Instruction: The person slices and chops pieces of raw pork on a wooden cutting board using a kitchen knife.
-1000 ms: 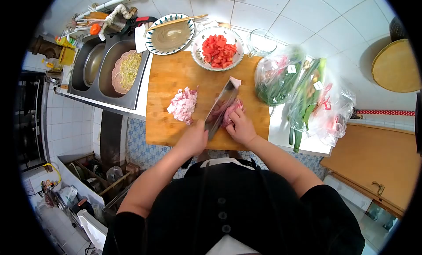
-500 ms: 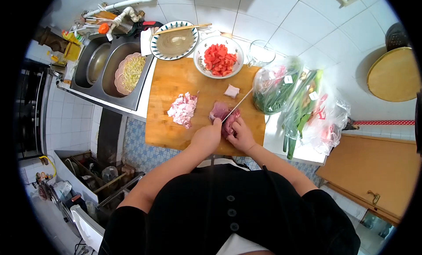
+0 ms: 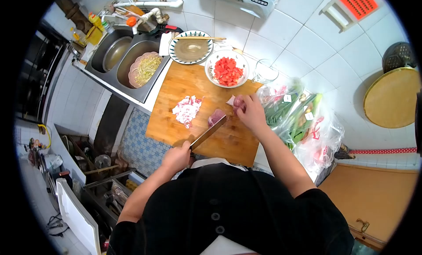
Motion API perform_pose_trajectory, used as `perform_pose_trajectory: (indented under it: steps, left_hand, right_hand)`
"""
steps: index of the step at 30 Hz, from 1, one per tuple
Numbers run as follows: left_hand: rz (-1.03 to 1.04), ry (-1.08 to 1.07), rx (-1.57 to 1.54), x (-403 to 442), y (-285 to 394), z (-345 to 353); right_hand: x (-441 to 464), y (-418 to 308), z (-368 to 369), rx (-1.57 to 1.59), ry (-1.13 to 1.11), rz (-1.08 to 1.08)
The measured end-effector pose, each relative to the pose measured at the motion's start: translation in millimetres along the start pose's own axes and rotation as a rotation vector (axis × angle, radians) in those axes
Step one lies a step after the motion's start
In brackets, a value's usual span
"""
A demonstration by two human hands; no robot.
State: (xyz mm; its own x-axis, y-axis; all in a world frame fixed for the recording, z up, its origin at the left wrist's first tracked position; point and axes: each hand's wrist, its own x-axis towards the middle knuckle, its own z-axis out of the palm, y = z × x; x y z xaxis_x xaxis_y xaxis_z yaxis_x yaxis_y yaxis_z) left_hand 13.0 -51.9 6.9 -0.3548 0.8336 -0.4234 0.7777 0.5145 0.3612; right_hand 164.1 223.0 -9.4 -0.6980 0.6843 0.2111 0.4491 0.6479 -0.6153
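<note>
two lumps of red meat are on the one board [image 3: 233,143]. the first lump [image 3: 215,117] lies near the middle, with the tip of one knife [image 3: 209,132] right at its edge; i cannot tell if they touch. the left hand [image 3: 176,157] has all its fingers closed around the knife handle. the second lump [image 3: 238,102] is farther up and to the right, where the right hand [image 3: 251,112] grips it with bent, nearly closed fingers. one pale piece [image 3: 230,101] is just beside it. to the left is one pile [image 3: 187,110] of small cut pieces, too many to count. beyond the board are one bowl [image 3: 210,70] of red chunks, one plate [image 3: 189,55] and one glass [image 3: 266,72].
</note>
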Motion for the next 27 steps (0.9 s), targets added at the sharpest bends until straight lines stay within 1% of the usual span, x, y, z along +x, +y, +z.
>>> perform_pose_trajectory:
  steps: [2, 5, 6, 8, 9, 11, 12, 15, 16, 18, 19, 21, 23, 24, 27]
  left_hand:
    - [0.016, 0.078, -0.016, -17.4, -1.5, -3.6]
    - [-0.027, 0.210, -0.139, -35.2, -15.8, 7.0]
    - [-0.062, 0.239, -0.224, -42.9, -13.3, 2.2]
    - [-0.095, 0.304, -0.266, -48.7, -18.7, 7.7]
    - [-0.113, 0.332, -0.287, -51.6, -21.8, 11.3]
    - [-0.154, 0.310, -0.251, -47.4, -26.6, 15.0]
    - [-0.176, 0.302, -0.234, -42.9, -29.8, 16.1]
    - [-0.215, 0.259, -0.185, -29.1, -39.7, 20.7]
    - [-0.222, 0.257, -0.212, -22.3, -44.1, 19.2]
    - [-0.278, 0.296, -0.159, -11.0, -49.4, 9.4]
    - [-0.306, 0.316, -0.131, -5.7, -51.9, 3.6]
    - [-0.296, 0.299, -0.064, -1.3, -53.9, -6.5]
    - [-0.302, 0.258, -0.020, -2.6, -43.8, -17.3]
    - [-0.266, 0.256, -0.036, -2.7, -46.7, -12.4]
    - [-0.214, 0.177, -0.074, -6.7, -44.5, -8.8]
  right_hand:
    - [17.7, 19.8, 16.6, -0.164, -0.125, -0.070]
    - [19.2, -12.1, 1.8, -0.427, -0.059, -0.184]
    - [15.9, -11.6, 6.3, -0.369, -0.127, -0.298]
    - [2.4, -3.2, 23.0, -0.251, -0.263, -0.528]
    - [-6.0, -0.8, 31.7, -0.230, -0.343, -0.511]
    - [-20.1, -0.6, 46.4, -0.188, -0.502, -0.481]
    - [-22.3, -6.5, 46.6, -0.158, -0.481, -0.496]
    - [-16.4, -6.3, 62.0, -0.203, -0.468, -0.435]
    - [-14.0, -6.8, 67.1, -0.197, -0.479, -0.378]
    - [-5.9, -11.9, 78.7, -0.189, -0.498, -0.260]
    - [-1.7, -20.7, 82.0, -0.125, -0.468, -0.181]
    - [4.6, -37.7, 88.9, 0.006, -0.410, -0.027]
    - [-3.6, -42.0, 91.5, 0.059, -0.405, -0.256]
    - [-9.6, -43.2, 92.4, 0.087, -0.401, -0.369]
    - [-28.2, -21.8, 99.1, -0.074, -0.354, -0.699]
